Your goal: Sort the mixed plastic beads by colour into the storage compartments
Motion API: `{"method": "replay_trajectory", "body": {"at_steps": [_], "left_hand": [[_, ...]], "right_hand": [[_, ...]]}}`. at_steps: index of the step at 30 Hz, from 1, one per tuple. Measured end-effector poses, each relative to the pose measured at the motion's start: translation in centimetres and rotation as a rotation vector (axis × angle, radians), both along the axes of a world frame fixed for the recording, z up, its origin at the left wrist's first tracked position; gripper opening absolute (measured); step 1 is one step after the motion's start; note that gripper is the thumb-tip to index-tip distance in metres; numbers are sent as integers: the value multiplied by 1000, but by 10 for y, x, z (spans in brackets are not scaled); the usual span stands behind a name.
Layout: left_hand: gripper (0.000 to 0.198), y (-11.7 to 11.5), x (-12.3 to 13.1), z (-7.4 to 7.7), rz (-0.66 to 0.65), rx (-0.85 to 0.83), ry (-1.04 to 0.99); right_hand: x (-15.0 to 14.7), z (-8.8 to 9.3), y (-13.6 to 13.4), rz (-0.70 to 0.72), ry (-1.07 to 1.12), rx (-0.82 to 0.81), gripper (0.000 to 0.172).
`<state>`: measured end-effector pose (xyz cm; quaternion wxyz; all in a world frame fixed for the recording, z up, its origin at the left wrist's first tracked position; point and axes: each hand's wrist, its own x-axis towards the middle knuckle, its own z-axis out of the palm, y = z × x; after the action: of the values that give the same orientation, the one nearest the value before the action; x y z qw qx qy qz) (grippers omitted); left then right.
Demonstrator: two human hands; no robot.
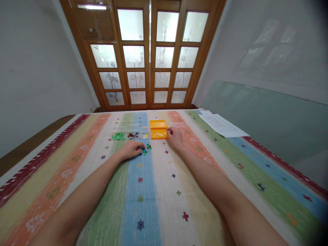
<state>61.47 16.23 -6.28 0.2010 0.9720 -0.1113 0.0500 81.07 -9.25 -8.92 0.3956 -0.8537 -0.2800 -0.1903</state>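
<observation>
My left hand [132, 149] rests on the cloth with its fingers curled together. Whatever it may pinch is too small to name. Close by its fingertips lie small green pieces [149, 147] with dark parts. My right hand [175, 136] is closed at the right edge of an open yellow-orange box [158, 125], thumb and finger together; I cannot make out what is in them. Small white pieces [159, 135] are scattered in the box's near half. To its left stand clear containers with green pieces [118, 136], dark brown pieces [133, 135] and yellow and white pieces [145, 135].
A striped, patterned tablecloth [164, 198] covers the table. Printed white sheets [222, 125] lie at the far right. Behind the table are wooden doors with frosted panes [135, 56]. A pale green glass panel [256, 109] stands along the right side.
</observation>
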Motion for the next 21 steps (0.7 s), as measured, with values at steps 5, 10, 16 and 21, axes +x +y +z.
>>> {"method": "replay_trajectory", "body": {"at_steps": [5,10,16,21], "left_hand": [[26,2,1,3,50,18,-5],[23,8,2,0,106,37,-17],[21,7,2,-1,108,62,-2],[22,2,2,2,109,83,-13]], "right_hand": [[-15,2,8,93,-40,-61,16],[-19,3,10,178,-94,-109,12],[-19,1,11,227,-123,-125,11],[-21,1,12,256,-129,-129,12]]}}
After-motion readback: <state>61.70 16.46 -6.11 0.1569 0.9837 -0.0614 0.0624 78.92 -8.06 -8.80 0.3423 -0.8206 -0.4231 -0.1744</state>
